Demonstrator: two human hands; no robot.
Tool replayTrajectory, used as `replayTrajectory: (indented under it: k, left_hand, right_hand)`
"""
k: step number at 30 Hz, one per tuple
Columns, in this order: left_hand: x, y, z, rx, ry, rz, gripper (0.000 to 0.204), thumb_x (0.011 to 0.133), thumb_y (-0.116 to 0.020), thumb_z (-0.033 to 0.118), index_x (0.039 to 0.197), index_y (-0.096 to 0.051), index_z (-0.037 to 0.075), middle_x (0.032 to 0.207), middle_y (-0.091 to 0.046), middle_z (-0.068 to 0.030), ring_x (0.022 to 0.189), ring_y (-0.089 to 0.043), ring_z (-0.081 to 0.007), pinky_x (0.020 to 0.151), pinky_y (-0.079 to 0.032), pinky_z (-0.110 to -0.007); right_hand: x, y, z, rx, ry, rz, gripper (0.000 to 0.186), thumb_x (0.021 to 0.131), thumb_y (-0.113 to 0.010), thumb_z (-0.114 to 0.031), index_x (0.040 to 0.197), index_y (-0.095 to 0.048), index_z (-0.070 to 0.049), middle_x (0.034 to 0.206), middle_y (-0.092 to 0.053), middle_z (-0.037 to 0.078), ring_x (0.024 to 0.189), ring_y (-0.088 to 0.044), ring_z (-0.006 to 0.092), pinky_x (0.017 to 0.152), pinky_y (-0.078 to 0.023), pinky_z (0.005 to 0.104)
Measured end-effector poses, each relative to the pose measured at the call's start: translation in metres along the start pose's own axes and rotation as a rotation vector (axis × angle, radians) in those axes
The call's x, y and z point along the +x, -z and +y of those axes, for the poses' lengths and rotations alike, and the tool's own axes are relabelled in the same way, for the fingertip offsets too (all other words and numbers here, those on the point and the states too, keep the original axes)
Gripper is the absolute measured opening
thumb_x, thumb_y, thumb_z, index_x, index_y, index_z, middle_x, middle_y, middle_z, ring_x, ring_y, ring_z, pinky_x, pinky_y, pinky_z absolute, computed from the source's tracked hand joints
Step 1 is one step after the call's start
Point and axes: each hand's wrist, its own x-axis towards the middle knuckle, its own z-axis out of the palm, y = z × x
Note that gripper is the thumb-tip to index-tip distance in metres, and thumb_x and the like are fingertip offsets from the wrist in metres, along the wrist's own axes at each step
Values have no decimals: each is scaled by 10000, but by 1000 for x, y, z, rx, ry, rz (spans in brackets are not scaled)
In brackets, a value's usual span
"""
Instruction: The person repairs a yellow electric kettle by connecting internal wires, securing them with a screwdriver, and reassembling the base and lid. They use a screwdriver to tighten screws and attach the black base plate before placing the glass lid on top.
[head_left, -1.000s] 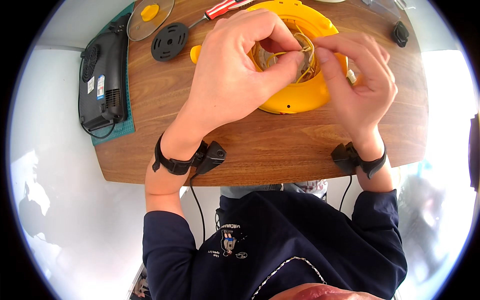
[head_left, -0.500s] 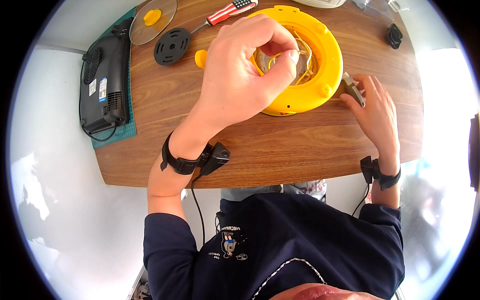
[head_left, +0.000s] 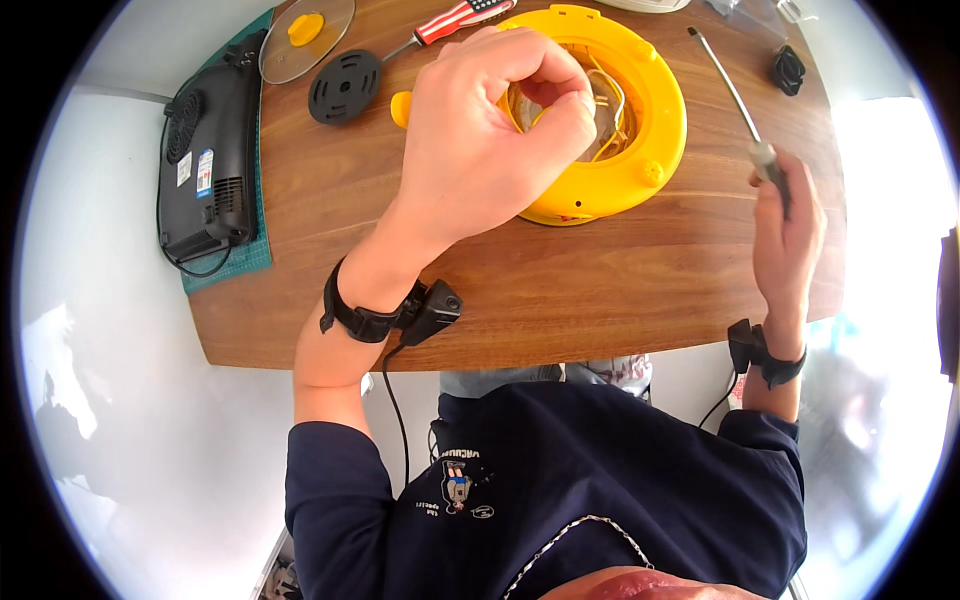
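Over the round yellow housing [head_left: 655, 105], my left hand [head_left: 495, 140] is closed in a pinch, thumb against bent forefinger. Whatever is between those fingertips is hidden from this angle. Inside the housing's round opening run loose yellow and white wires [head_left: 608, 90]. To the right of the housing, my right hand [head_left: 790, 225] grips a screwdriver [head_left: 737, 95] by its grey handle. Its long metal shaft points away from me and slightly left, toward the table's far edge.
A second screwdriver with a flag-patterned handle [head_left: 465, 18] lies behind my left hand, near a slotted black disc [head_left: 345, 87]. A glass lid [head_left: 325, 45] and black appliance [head_left: 215, 150] on a green mat [head_left: 258, 240] sit left. A small black part [head_left: 788, 72] lies far right.
My right hand has moved right, away from the housing, with the screwdriver, whose shaft now shows in full. My left hand has barely shifted and stays pinched over the housing.
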Motion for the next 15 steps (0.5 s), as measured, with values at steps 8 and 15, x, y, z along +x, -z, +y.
replayTrajectory:
  k: [8, 15]
  left_hand:
    - [-2, -2, -3, 45, -18, 43, 66, 799, -713, 66, 770, -677, 20, 743, -686, -44, 714, -638, -134, 664, -490, -274]
    - [4, 4, 4, 76, -17, -9, 60, 818, -710, 57, 791, -687, 9, 731, -665, -55, 673, -587, -133, 640, -455, -272]
  right_hand:
    - [8, 35, -41, -68, 511, 0, 437, 802, -681, 138, 1229, -701, 43, 875, -672, 115, 743, -638, 161, 613, -506, 245]
    - [14, 42, -45, -193, 618, 26, 462, 729, -760, 160, 1176, -728, 48, 873, -667, 118, 747, -655, 189, 608, -536, 272]
